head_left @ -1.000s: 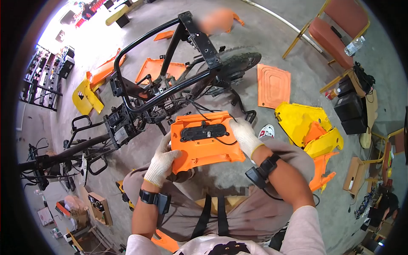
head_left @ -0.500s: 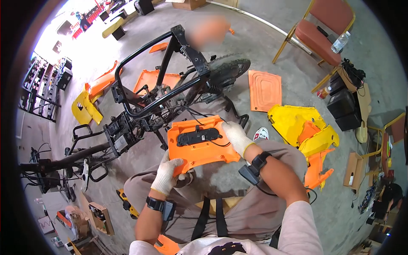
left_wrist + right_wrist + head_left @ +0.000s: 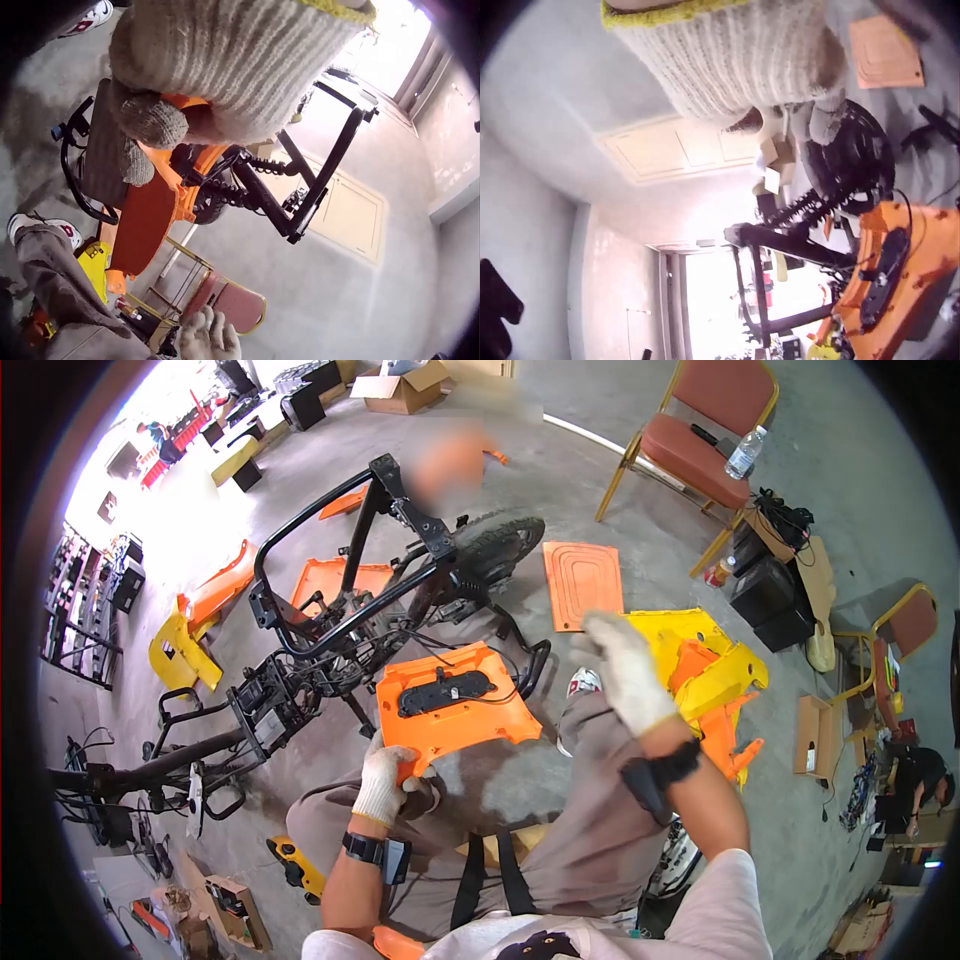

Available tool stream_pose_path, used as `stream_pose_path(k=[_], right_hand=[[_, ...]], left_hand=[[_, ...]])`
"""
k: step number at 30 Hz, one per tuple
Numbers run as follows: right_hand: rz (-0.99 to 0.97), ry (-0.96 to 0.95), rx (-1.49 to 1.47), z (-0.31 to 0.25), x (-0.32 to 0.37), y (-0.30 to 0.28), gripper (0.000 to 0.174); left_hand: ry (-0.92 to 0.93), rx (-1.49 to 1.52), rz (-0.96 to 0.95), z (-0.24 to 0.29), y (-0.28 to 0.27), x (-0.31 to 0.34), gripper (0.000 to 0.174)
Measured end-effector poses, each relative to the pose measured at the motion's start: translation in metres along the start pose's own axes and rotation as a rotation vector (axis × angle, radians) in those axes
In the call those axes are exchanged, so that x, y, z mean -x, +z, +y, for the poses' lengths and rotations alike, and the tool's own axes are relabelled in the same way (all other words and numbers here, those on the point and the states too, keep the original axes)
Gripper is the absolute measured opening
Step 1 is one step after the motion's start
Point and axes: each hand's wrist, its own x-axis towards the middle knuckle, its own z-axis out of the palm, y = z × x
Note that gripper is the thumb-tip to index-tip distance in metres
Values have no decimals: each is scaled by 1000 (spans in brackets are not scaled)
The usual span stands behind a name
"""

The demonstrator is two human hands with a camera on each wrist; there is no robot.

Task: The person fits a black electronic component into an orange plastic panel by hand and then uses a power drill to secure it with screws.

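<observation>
My gloved left hand (image 3: 385, 778) grips the lower left corner of an orange plastic panel (image 3: 455, 722), its thumb on the face turned to me. Fixed to that face is a black lamp-like unit (image 3: 445, 693) with a thin black cable. My gloved right hand (image 3: 625, 670), blurred, is off the panel, raised beside my right knee and holding nothing. Its fingers look relaxed in the left wrist view. Just beyond the panel stands a stripped black motorbike frame (image 3: 340, 620) with its rear wheel (image 3: 500, 545). In the right wrist view the panel (image 3: 922, 255) is at lower right.
Yellow body panels (image 3: 700, 650) lie to my right, near a flat orange cover (image 3: 583, 585). More orange (image 3: 222, 582) and yellow parts (image 3: 180, 650) are on the floor at left. A red chair (image 3: 700, 455) bears a water bottle (image 3: 745, 453). Another person (image 3: 925, 775) is at far right.
My right hand has let go of the panel's right edge and moved off to the right. The left hand still holds the panel. The head view has swung toward the right.
</observation>
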Motion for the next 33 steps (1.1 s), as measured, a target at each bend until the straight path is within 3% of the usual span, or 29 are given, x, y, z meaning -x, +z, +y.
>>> stream_pose_path(k=[3, 6, 9, 11, 13, 14, 16, 17, 19, 20, 22, 23, 26, 29, 32, 33], right_hand=[[20, -50, -73, -47, 44, -51, 23], [141, -113, 49, -53, 90, -125, 21], [391, -40, 131, -30, 139, -201, 20], [448, 103, 101, 2, 171, -276, 17], [640, 53, 116, 35, 204, -314, 20], [673, 55, 110, 50, 218, -331, 20], [988, 248, 226, 85, 247, -360, 24], [1010, 252, 217, 106, 260, -373, 24], [932, 411, 310, 143, 286, -396, 27], [947, 415, 304, 153, 295, -400, 27], [788, 643, 450, 176, 307, -401, 26], [790, 649, 445, 195, 310, -407, 26], [603, 654, 799, 255, 310, -423, 25], [417, 657, 927, 275, 302, -413, 25], [480, 757, 854, 242, 298, -379, 27], [480, 765, 848, 265, 304, -391, 27]], left_hand=[[-14, 7, -23, 2, 0, 3, 57], [1, -21, -36, 6, -1, 11, 52], [-28, -27, -107, -5, -18, -1, 44], [-33, -23, -60, -10, -29, -8, 39], [-64, -63, -35, -9, -43, -18, 26], [42, -132, -48, -20, -71, -34, 23], [59, -201, -37, -18, -71, -34, 19], [67, -236, -32, -17, -72, -34, 17], [85, -323, -257, -12, -73, -35, 17], [-4, -196, -127, -4, -34, -7, 17], [9, -199, -109, 0, -9, 7, 19], [32, -191, -80, -1, -4, 10, 22], [44, -249, -62, -2, -2, 15, 24], [63, -285, -62, -3, -2, 15, 25], [24, -301, -79, 0, -13, 7, 25], [1, -307, -84, 1, -18, 5, 25]])
